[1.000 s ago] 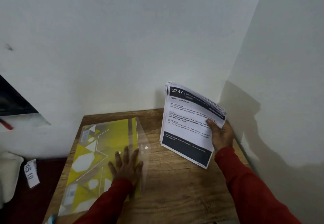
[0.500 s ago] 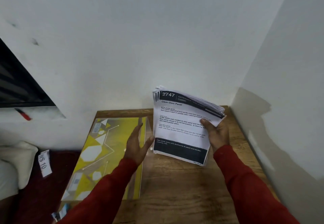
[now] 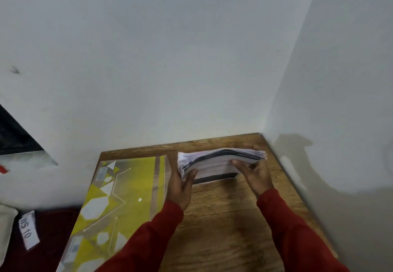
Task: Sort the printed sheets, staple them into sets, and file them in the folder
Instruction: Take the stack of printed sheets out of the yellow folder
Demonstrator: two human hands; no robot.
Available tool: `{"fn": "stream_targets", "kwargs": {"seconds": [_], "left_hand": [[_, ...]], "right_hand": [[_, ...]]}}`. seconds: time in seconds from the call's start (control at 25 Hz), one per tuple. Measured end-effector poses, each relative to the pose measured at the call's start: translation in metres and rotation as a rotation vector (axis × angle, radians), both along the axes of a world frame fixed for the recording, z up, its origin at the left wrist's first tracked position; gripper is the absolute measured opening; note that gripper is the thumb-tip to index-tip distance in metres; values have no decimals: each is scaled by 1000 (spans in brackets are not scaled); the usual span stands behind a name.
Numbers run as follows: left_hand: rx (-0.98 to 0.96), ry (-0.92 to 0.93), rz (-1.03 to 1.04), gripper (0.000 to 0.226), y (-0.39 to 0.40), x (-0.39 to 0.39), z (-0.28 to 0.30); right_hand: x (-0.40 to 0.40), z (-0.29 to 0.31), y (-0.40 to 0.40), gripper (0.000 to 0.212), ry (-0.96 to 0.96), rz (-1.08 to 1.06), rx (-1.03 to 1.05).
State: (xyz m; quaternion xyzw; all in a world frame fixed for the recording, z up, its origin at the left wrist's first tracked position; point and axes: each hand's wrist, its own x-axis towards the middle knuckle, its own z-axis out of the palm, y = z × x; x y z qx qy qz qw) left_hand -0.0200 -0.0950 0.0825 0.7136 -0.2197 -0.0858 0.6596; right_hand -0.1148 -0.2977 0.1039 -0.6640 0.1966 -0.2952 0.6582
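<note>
A brown wooden table [image 3: 223, 229] filled the lower middle, set into a white wall corner. On its nine o'clock half lay a flat yellow plastic folder with white geometric shapes [image 3: 119, 197], its barcode stickers too blurred to read. At twelve o'clock, a thick stack of white printed sheets with black bands [image 3: 217, 162] lay nearly flat, gripped at both ends: left hand [image 3: 180, 184] and right hand [image 3: 255, 176] curled round it. At eight o'clock, off the table, a white paper label [image 3: 28, 230] read "WS 10".
</note>
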Motion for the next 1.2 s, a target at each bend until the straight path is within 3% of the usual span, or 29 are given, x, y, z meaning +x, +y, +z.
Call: {"fn": "stream_targets", "kwargs": {"seconds": [0.12, 0.24, 0.32, 0.48, 0.56, 0.64, 0.72, 0.76, 0.84, 0.92, 0.96, 1.12, 1.2], "left_hand": [[21, -45, -19, 42, -5, -1, -2], [-3, -92, 24, 50, -12, 4, 11], [-3, -51, 35, 50, -12, 7, 5], [77, 31, 68, 26, -9, 9, -15], [69, 37, 115, 30, -12, 14, -16], [27, 80, 167, 41, -14, 19, -11], [-86, 206, 252, 31, -14, 26, -10], [-166, 278, 295, 29, -14, 30, -10], [-322, 385, 366, 35, -18, 35, -7], [-401, 461, 410, 40, -27, 31, -1], [-423, 496, 421, 40, -31, 27, 0], [-489, 600, 312, 32, -27, 18, 7], [-531, 697, 181, 35, -5, 36, 23]], "right_hand": [[-3, 1, 9, 49, -1, -48, -18], [-1, 15, 11, 49, -31, -67, -31], [0, 13, 8, 51, -11, -67, -50], [-5, -24, 17, 46, 126, 15, -7], [-5, -27, 20, 44, 137, 0, 19], [-2, -17, 19, 40, 162, -12, 4], [-3, -16, 13, 45, 211, -100, -11], [-5, -19, 12, 51, 206, -153, 29], [-5, -27, 21, 63, 97, -188, 320], [1, -29, 41, 61, -41, -59, 677], [5, -26, 50, 56, -91, -8, 759], [15, -7, 42, 37, -97, -89, 695], [7, 1, 17, 39, -94, -77, 621]]}}
